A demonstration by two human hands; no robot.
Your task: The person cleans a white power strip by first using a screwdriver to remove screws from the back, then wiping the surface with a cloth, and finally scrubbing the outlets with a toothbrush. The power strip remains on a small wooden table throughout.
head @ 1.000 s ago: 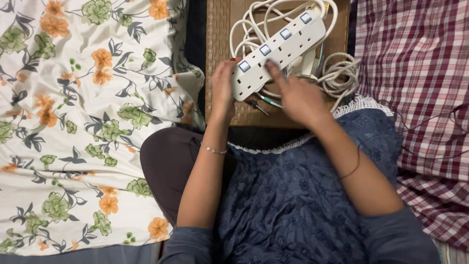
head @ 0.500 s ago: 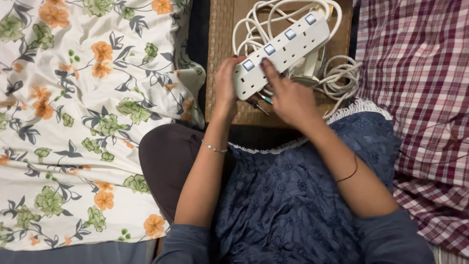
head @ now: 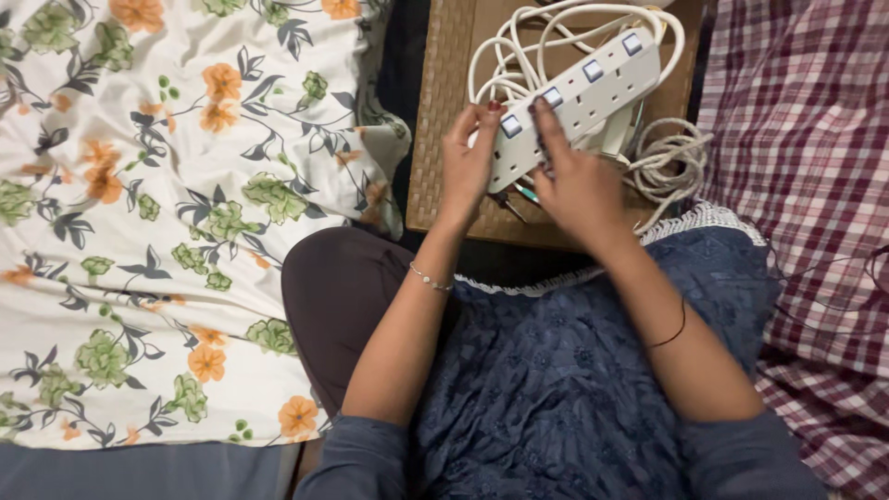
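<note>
1. A white power strip is held slantwise over a brown woven mat, its near end low and its far end raised toward the mat's far right corner.
2. The near end of the strip is gripped by the left hand: the fingers are curled around the end and the thumb is laid on its top face, by the nearest switch.
3. The right hand is laid on the strip's top face beside the left hand; the fingers are nearly straight and spread a little, and the index fingertip is pressed close to the second switch. Whether the strip is gripped by this hand from below cannot be told.
4. Four blue-grey switches are seen along the strip.
5. A white cord is looped on the mat behind the strip.
6. A coil of pale rope is seen at the mat's right edge, just beside the strip.
7. Small tools, one with a teal handle, are partly hidden under the strip's near end.
8. A floral sheet is spread left of the mat, and a plaid cloth right of it.
</note>
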